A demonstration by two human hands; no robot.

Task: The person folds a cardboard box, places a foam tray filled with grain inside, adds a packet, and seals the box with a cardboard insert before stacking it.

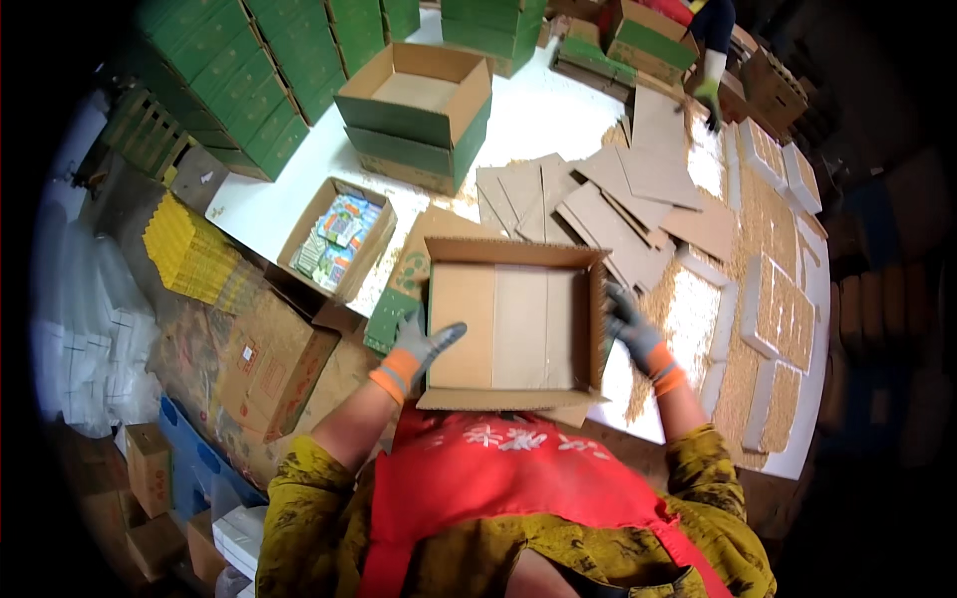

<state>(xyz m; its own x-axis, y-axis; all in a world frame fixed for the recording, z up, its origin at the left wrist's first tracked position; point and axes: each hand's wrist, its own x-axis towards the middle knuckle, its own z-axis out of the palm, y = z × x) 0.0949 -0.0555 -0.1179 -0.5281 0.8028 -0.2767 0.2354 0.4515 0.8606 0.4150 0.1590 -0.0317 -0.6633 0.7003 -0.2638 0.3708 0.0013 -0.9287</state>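
An uncovered cardboard box (520, 324) is directly in front of me, brown inside, with a seam between its bottom flaps; nothing lies in it. My left hand (427, 342), in a grey glove with an orange cuff, grips its left wall, the thumb reaching over the edge. At the opposite wall is my right hand (632, 324), gloved alike and pressed to the outer side; part of its fingers is hidden behind the wall. A green and brown carton piece (399, 299) lies beside the box's left side. Flat cardboard sheets (608, 214) are spread beyond it.
Left on the white table (523, 105), a small carton (339, 239) holds colourful packets. Stacked green boxes (234, 80) and open green cartons (419, 110) stand behind. White trays (778, 309) of small tan pieces line the right. A co-worker's gloved hand (708, 100) is at the far right.
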